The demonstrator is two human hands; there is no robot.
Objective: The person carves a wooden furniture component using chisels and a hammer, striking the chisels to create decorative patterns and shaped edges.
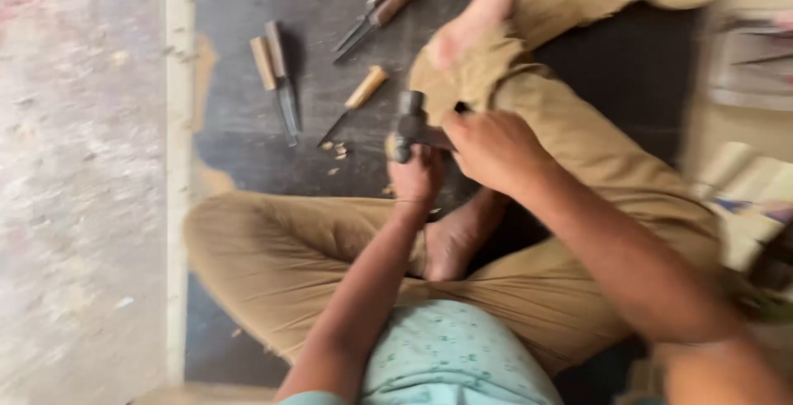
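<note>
The person is sitting cross-legged on a dark mat (248, 124), and both hands are meeting just above the bare foot (454, 244) tucked between the legs. The left hand (415, 178) is gripping a hammer (409, 124): its fingers are wrapping tightly round the lower part, so the dark metal head is standing up just beyond the knuckles, away from the foot. The right hand (494, 150) is lying just beside the hammer, on the side of the raised knee, with its fingers curling narrowly over a dark piece that is poking out between the two hands; the blur is making it impossible to tell what that piece is or whether it belongs to the hammer. Beyond the hammer head, a chisel with a pale wooden handle (353, 103) is lying on the mat, with small wood chips (337, 150) scattered near its tip. Farther from the hammer on that same side, two more chisels (277, 78) are lying side by side, and another pair of tools with a brown handle (376, 16) is resting near the mat's far edge. The legs in tan trousers (281, 248) are framing the hammer on both sides.
</note>
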